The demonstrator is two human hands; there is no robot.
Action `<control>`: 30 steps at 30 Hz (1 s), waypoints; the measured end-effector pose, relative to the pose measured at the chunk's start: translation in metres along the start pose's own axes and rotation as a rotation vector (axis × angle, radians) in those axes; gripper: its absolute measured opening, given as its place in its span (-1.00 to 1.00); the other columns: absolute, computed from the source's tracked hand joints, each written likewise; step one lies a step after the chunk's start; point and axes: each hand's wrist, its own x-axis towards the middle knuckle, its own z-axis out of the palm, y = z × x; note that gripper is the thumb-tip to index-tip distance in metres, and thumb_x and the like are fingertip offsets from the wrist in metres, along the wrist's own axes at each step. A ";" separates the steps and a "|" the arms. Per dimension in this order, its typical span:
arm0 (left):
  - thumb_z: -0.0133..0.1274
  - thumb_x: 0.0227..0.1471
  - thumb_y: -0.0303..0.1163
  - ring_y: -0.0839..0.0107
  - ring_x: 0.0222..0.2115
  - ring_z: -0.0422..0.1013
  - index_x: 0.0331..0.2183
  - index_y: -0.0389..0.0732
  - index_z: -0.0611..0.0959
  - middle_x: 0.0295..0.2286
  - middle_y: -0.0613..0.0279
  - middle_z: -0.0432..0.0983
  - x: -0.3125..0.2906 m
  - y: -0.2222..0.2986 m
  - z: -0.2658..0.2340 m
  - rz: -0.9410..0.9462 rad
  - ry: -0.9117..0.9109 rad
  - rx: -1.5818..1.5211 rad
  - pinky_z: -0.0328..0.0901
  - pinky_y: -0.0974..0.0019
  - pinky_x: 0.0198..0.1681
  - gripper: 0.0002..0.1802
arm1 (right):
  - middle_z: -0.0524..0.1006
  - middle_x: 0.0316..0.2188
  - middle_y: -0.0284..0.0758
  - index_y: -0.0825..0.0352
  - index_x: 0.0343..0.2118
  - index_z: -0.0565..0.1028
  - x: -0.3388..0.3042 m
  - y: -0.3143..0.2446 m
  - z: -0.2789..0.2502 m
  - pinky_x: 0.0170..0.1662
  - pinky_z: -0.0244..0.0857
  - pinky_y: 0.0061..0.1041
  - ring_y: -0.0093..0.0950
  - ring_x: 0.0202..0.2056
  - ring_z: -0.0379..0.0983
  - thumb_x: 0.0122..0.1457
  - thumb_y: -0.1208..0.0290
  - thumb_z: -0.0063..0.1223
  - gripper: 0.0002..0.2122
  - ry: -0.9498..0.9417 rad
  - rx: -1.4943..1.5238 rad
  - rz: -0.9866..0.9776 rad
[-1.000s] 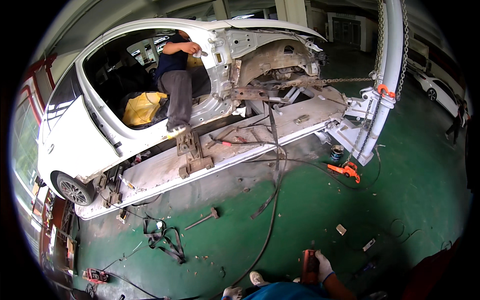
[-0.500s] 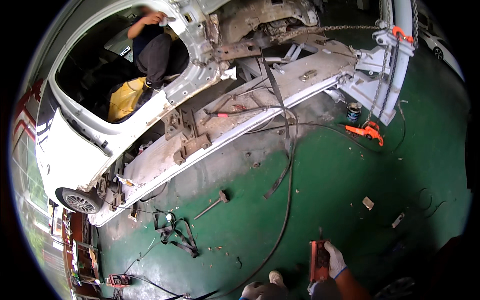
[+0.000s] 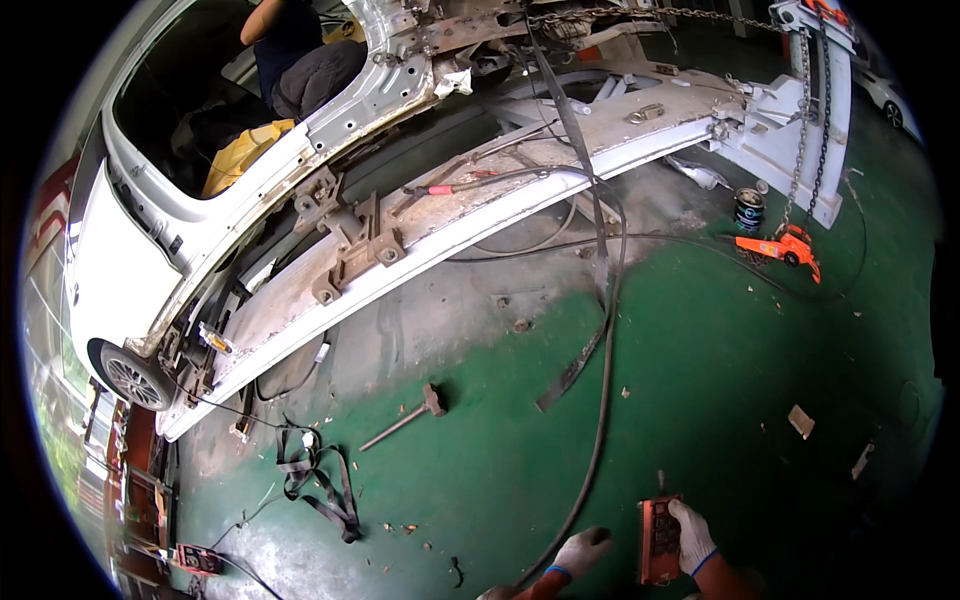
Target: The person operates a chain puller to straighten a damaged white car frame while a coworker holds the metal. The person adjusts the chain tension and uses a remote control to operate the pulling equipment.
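My right hand (image 3: 692, 537), in a white knit glove, grips a red handheld remote control (image 3: 659, 545) along its right side. Dark buttons cover the remote's face, and a short stub sticks up from its top. Left of it, apart from the remote, is my gloved left hand (image 3: 582, 552). Its fingers look curled together, and I see nothing in them. Both hands are low in the view, above the green floor.
A stripped white car body (image 3: 150, 230) rests over a long white frame bench (image 3: 480, 215); a person (image 3: 300, 65) sits inside. On the floor lie a sledgehammer (image 3: 408, 416), tangled black straps (image 3: 318, 475) and a long black hose (image 3: 603, 400). An orange chain hoist (image 3: 785, 250) is far right.
My left hand has risen and moved right, nearer the remote. My right hand keeps hold of it. The view has shifted, and the person in the car leans differently.
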 end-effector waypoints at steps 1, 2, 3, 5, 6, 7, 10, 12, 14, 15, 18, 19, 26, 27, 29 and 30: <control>0.04 0.14 -0.01 0.11 -0.01 0.49 0.03 -0.29 0.58 -0.05 -0.06 0.57 0.012 -0.006 0.004 0.025 -0.007 0.012 0.32 0.20 0.10 -0.39 | 0.64 -0.38 -0.28 0.28 -0.17 0.52 0.013 0.005 -0.007 -0.32 0.55 -0.33 -0.40 -0.44 0.61 0.32 0.21 -0.10 -0.74 0.003 -0.023 -0.008; 0.03 0.15 0.00 0.09 0.01 0.48 0.04 -0.29 0.57 -0.04 -0.07 0.57 0.023 -0.012 0.008 0.049 -0.014 0.024 0.31 0.19 0.12 -0.39 | 0.63 -0.40 -0.29 0.28 -0.18 0.52 0.025 0.009 -0.013 -0.33 0.55 -0.34 -0.40 -0.44 0.60 0.32 0.21 -0.11 -0.74 0.006 -0.042 -0.020; 0.03 0.13 0.01 0.06 -0.02 0.49 0.02 -0.26 0.59 -0.07 -0.07 0.58 0.032 -0.025 0.014 0.061 -0.018 0.059 0.32 0.16 0.09 -0.40 | 0.63 -0.41 -0.30 0.27 -0.18 0.52 0.035 0.013 -0.019 -0.34 0.54 -0.35 -0.41 -0.45 0.60 0.32 0.21 -0.12 -0.74 0.009 -0.061 -0.032; 0.03 0.10 0.02 -0.01 -0.06 0.50 -0.02 -0.20 0.61 -0.12 -0.07 0.60 0.048 -0.063 0.028 0.080 -0.007 0.121 0.35 0.10 0.04 -0.43 | 0.61 -0.45 -0.34 0.26 -0.22 0.53 0.050 0.016 -0.016 -0.37 0.52 -0.38 -0.44 -0.49 0.57 0.31 0.20 -0.11 -0.75 0.022 -0.071 -0.050; 0.00 0.12 0.00 -0.04 -0.06 0.50 -0.03 -0.20 0.61 -0.12 -0.10 0.59 0.059 -0.080 0.032 -0.033 -0.148 0.268 0.35 0.06 0.05 -0.46 | 0.60 -0.46 -0.36 0.25 -0.24 0.53 0.051 0.015 -0.009 -0.40 0.51 -0.40 -0.47 -0.51 0.55 0.30 0.19 -0.09 -0.75 0.037 -0.057 -0.056; 0.00 0.12 0.00 -0.05 -0.06 0.50 -0.03 -0.20 0.61 -0.12 -0.11 0.59 0.062 -0.072 0.029 0.015 -0.173 0.344 0.35 0.06 0.04 -0.46 | 0.59 -0.48 -0.39 0.24 -0.27 0.54 0.052 0.015 -0.006 -0.42 0.49 -0.41 -0.49 -0.53 0.53 0.29 0.18 -0.07 -0.76 0.066 -0.034 -0.065; -0.02 0.12 0.00 -0.06 -0.06 0.49 -0.04 -0.21 0.61 -0.12 -0.13 0.58 0.049 -0.019 0.014 0.135 -0.159 0.391 0.36 0.04 0.03 -0.46 | 0.59 -0.47 -0.39 0.22 -0.25 0.52 0.079 0.013 -0.007 -0.42 0.49 -0.38 -0.47 -0.51 0.54 0.29 0.17 -0.08 -0.76 -0.012 -0.074 -0.109; -0.01 0.11 0.01 -0.07 -0.07 0.49 -0.03 -0.21 0.61 -0.13 -0.14 0.58 0.050 -0.006 0.011 0.215 -0.043 0.201 0.36 0.03 0.02 -0.45 | 0.59 -0.45 -0.37 0.22 -0.22 0.52 0.088 0.009 0.001 -0.39 0.51 -0.36 -0.45 -0.49 0.55 0.30 0.16 -0.09 -0.75 -0.027 -0.066 -0.130; -0.02 0.14 -0.01 -0.03 -0.05 0.50 0.02 -0.25 0.57 -0.11 -0.11 0.58 0.049 0.011 0.000 0.204 -0.056 0.267 0.36 0.07 0.02 -0.42 | 0.60 -0.43 -0.36 0.20 -0.20 0.52 0.096 0.009 0.001 -0.35 0.53 -0.34 -0.44 -0.46 0.57 0.31 0.14 -0.07 -0.75 -0.059 -0.045 -0.146; -0.03 0.15 -0.01 -0.01 -0.05 0.50 0.05 -0.26 0.55 -0.10 -0.10 0.58 0.049 0.014 -0.002 0.198 -0.064 0.299 0.36 0.10 0.01 -0.41 | 0.61 -0.43 -0.35 0.20 -0.20 0.52 0.101 0.010 0.000 -0.34 0.53 -0.33 -0.43 -0.45 0.57 0.32 0.14 -0.06 -0.76 -0.077 -0.042 -0.124; -0.03 0.14 0.00 -0.04 -0.10 0.51 0.00 -0.25 0.58 -0.16 -0.08 0.60 0.055 0.008 -0.002 0.184 -0.056 0.357 0.37 0.06 -0.02 -0.43 | 0.59 -0.42 -0.38 0.19 -0.20 0.52 0.102 0.012 0.007 -0.36 0.53 -0.31 -0.43 -0.46 0.56 0.34 0.17 -0.05 -0.78 -0.133 -0.004 -0.044; -0.03 0.14 -0.01 -0.05 -0.11 0.51 -0.02 -0.25 0.58 -0.17 -0.09 0.61 0.055 0.007 0.000 0.185 -0.048 0.341 0.37 0.04 -0.04 -0.44 | 0.60 -0.41 -0.37 0.20 -0.20 0.52 0.101 0.013 0.010 -0.35 0.53 -0.30 -0.42 -0.45 0.56 0.34 0.17 -0.05 -0.78 -0.141 0.001 -0.037; -0.04 0.11 -0.07 -0.12 -0.16 0.50 -0.14 -0.27 0.59 -0.24 -0.14 0.60 0.057 0.010 0.008 0.235 -0.041 0.385 0.36 -0.04 -0.07 -0.53 | 0.60 -0.41 -0.35 0.21 -0.20 0.53 0.108 0.019 0.003 -0.32 0.55 -0.27 -0.40 -0.43 0.57 0.32 0.16 -0.03 -0.77 -0.113 0.003 -0.006; -0.04 0.11 -0.08 -0.12 -0.16 0.50 -0.16 -0.27 0.59 -0.24 -0.15 0.60 0.056 0.012 0.009 0.236 -0.043 0.396 0.36 -0.05 -0.07 -0.54 | 0.61 -0.41 -0.35 0.21 -0.20 0.54 0.110 0.021 0.001 -0.31 0.55 -0.28 -0.41 -0.42 0.58 0.32 0.15 -0.03 -0.76 -0.100 -0.015 -0.012; -0.05 0.11 -0.09 -0.13 -0.16 0.49 -0.18 -0.28 0.59 -0.24 -0.15 0.59 0.059 0.009 0.011 0.216 -0.033 0.387 0.35 -0.06 -0.07 -0.55 | 0.61 -0.40 -0.35 0.21 -0.20 0.54 0.112 0.022 0.000 -0.30 0.56 -0.29 -0.42 -0.42 0.58 0.31 0.14 -0.04 -0.75 -0.099 -0.035 -0.027; -0.05 0.11 -0.09 -0.14 -0.16 0.49 -0.19 -0.28 0.59 -0.24 -0.15 0.59 0.060 0.008 0.013 0.206 -0.028 0.383 0.35 -0.06 -0.07 -0.56 | 0.61 -0.40 -0.35 0.21 -0.19 0.54 0.112 0.021 0.000 -0.30 0.55 -0.30 -0.42 -0.43 0.58 0.31 0.14 -0.05 -0.74 -0.108 -0.037 -0.038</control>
